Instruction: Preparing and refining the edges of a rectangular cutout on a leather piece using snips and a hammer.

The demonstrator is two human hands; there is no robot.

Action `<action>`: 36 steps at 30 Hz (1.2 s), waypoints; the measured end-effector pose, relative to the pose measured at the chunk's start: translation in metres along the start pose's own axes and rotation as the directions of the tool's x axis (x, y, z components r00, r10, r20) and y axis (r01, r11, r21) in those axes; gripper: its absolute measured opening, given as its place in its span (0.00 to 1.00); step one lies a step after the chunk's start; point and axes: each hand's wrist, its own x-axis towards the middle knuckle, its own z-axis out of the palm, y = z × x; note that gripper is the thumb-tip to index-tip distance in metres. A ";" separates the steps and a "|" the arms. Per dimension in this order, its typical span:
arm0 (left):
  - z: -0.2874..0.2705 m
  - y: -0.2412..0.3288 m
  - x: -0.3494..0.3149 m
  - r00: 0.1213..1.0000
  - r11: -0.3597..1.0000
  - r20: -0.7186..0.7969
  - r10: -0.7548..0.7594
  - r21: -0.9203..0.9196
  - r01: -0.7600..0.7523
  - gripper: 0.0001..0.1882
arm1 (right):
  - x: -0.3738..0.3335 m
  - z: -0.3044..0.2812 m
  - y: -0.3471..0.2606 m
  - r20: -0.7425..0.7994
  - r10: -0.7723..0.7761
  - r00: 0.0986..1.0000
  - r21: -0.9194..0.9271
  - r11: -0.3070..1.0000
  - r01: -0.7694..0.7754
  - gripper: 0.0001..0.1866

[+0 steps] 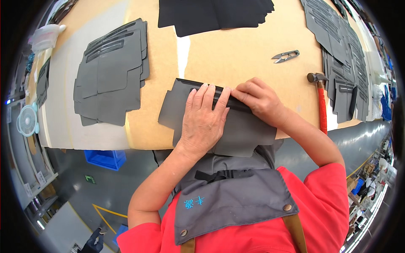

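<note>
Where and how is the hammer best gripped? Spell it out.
Grip the red handle around its middle, probably with the right hand coming down from above. The handle is long and slim, with tabletop showing on both sides for fingers. The metal head lies at the far end, away from the person, so the handle already points toward them.

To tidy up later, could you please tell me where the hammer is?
In the head view, the hammer lies at right, between the right hand and the stacked grey pieces.
</note>
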 end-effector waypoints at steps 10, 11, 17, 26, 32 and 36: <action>0.003 0.002 0.000 0.999 0.999 -0.004 0.044 -0.003 -0.044 0.25 | -0.013 0.001 0.002 -0.019 0.132 0.991 0.118 0.985 -0.129 0.21; 0.002 0.003 0.001 0.999 0.999 -0.002 0.051 -0.004 -0.051 0.25 | -0.013 0.000 0.003 -0.023 0.137 0.990 0.116 0.984 -0.134 0.21; 0.004 0.008 0.003 0.998 0.998 -0.019 0.058 0.006 -0.057 0.24 | -0.016 -0.002 0.004 -0.023 0.031 0.999 0.001 1.000 -0.031 0.22; 0.005 0.021 0.005 0.999 0.999 0.006 0.039 -0.033 -0.039 0.24 | -0.025 -0.013 0.009 -0.015 -0.063 0.998 -0.066 0.996 0.062 0.24; 0.009 0.029 0.006 0.999 0.999 -0.027 0.029 0.032 -0.028 0.24 | -0.038 -0.012 0.005 -0.062 0.337 0.939 0.227 0.921 -0.316 0.24; 0.010 0.033 0.007 0.999 0.999 -0.007 0.043 -0.006 -0.043 0.24 | -0.042 -0.019 0.009 -0.019 0.089 0.996 0.046 0.995 -0.088 0.20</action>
